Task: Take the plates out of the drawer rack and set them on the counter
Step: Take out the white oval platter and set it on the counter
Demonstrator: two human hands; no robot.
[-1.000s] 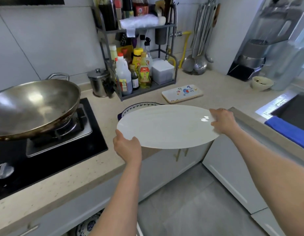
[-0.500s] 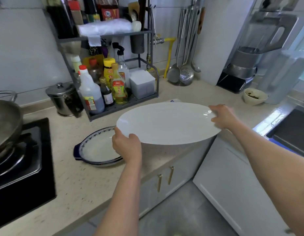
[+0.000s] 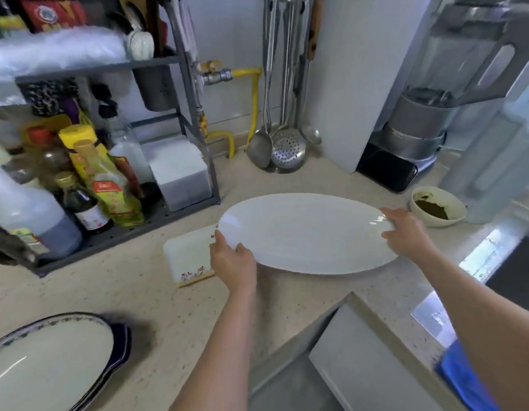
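Observation:
A large white oval plate (image 3: 307, 234) is held just above the beige counter (image 3: 138, 292), near the inner corner. My left hand (image 3: 232, 259) grips its left end and my right hand (image 3: 405, 232) grips its right end. The plate covers the right part of a small white rectangular dish (image 3: 187, 256) with red decoration. A blue-rimmed oval plate (image 3: 50, 360) rests on the counter at the lower left. The drawer rack is out of view.
A grey condiment rack (image 3: 124, 229) with bottles stands at the back left. Ladles (image 3: 287, 149) hang in the corner. A small bowl with brown contents (image 3: 438, 206) sits just right of the plate, a blender (image 3: 420, 126) behind it. A blue cloth (image 3: 462, 378) lies at the lower right.
The white plate has travelled right and farther back over the counter, away from the blue-rimmed plate, toward the corner. Both hands keep their hold. The stove and wok have left the view.

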